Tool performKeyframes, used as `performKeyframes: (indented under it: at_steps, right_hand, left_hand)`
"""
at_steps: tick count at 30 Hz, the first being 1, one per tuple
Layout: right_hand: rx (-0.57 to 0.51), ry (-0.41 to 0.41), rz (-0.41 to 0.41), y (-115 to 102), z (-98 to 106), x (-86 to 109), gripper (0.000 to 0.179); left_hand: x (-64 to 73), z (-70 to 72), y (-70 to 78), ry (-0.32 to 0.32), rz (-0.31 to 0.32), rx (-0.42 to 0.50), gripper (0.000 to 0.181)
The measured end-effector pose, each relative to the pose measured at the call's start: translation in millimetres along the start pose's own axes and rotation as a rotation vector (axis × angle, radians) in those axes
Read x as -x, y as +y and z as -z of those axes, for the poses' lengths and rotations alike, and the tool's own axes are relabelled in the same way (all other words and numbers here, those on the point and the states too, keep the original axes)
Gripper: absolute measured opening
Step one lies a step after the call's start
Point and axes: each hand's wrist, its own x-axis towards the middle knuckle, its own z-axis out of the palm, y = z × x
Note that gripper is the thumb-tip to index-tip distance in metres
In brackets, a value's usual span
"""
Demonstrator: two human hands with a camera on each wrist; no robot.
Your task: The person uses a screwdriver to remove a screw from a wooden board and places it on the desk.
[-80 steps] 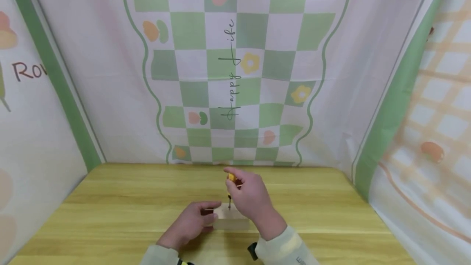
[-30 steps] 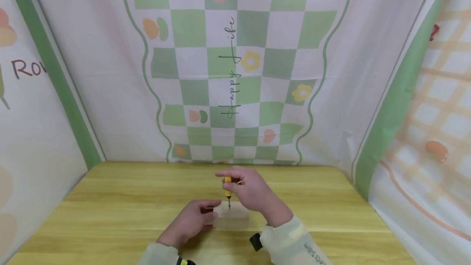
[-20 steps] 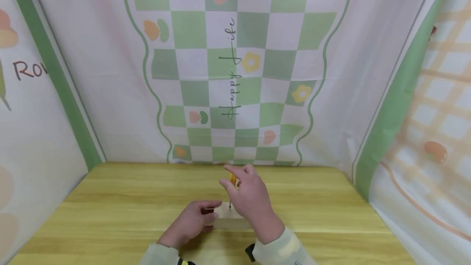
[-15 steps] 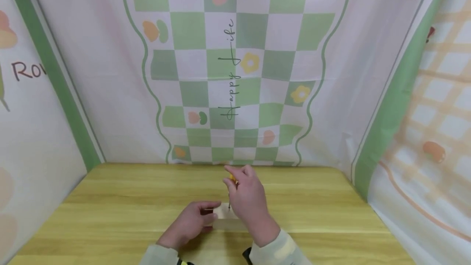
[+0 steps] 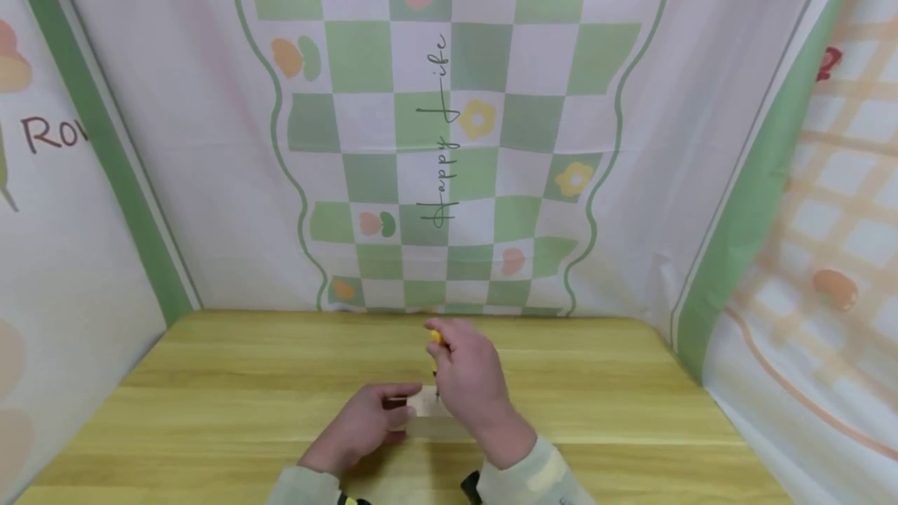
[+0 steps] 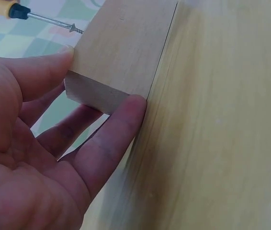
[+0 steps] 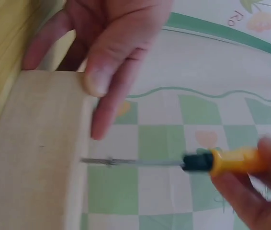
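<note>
A pale wooden block (image 5: 425, 404) rests on the table in the head view. My left hand (image 5: 361, 423) grips its left end, with thumb and fingers spread around that end in the left wrist view. Above the block, my right hand (image 5: 473, 372) pinches the yellow handle of a screwdriver (image 7: 233, 161), which points down at the block. At the shaft's tip a screw (image 6: 76, 29) stands in the block's top face, with threads showing above the wood. The right hand hides the block's right part in the head view.
A wood-grain table (image 5: 231, 380) carries the block. Behind it hangs a green-and-white checked cloth (image 5: 477, 170), with more printed cloth at both sides. Black straps show at the two sleeve cuffs.
My right hand has turned on the screwdriver handle, swinging left over the block's right part; its thumb, lifted off 0.7 s ago, is back on the handle. Left hand and block have stayed put.
</note>
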Motion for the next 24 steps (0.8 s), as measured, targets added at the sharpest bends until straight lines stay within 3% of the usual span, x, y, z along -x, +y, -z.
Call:
performKeyframes:
  at_steps: [4, 7, 11, 14, 17, 21, 24]
  right_hand:
    - [-0.131, -0.26, 0.034, 3, 11, -7.8, 0.027]
    - [-0.188, -0.328, -0.04, 7, 15, -10.7, 0.027]
    - [-0.109, -0.193, -0.076, 5, 10, -6.6, 0.026]
    - [0.024, -0.05, -0.04, 3, 3, -2.6, 0.028]
    - [0.081, 0.026, -0.03, 2, -1, -0.9, 0.03]
    - [0.021, 0.015, -0.021, 5, 2, -2.5, 0.03]
    - [-0.072, -0.087, 0.009, 10, 8, -6.3, 0.028]
  left_hand:
    - [-0.6, 0.5, 0.6, -0.009, 0.005, 0.014, 0.038]
    - [-0.5, 1.5, 0.8, -0.02, 0.01, 0.018, 0.037]
    - [-1.2, 2.6, -0.4, -0.02, 0.006, -0.005, 0.034]
    - [-1.8, 2.1, -0.5, -0.018, 0.0, -0.009, 0.033]
    - [-1.3, 1.1, 0.6, -0.02, 0.0, -0.001, 0.033]
    - [-0.6, 0.6, 1.7, -0.016, 0.006, 0.0, 0.034]
    - [-0.9, 0.6, 1.3, -0.007, 0.0, -0.01, 0.035]
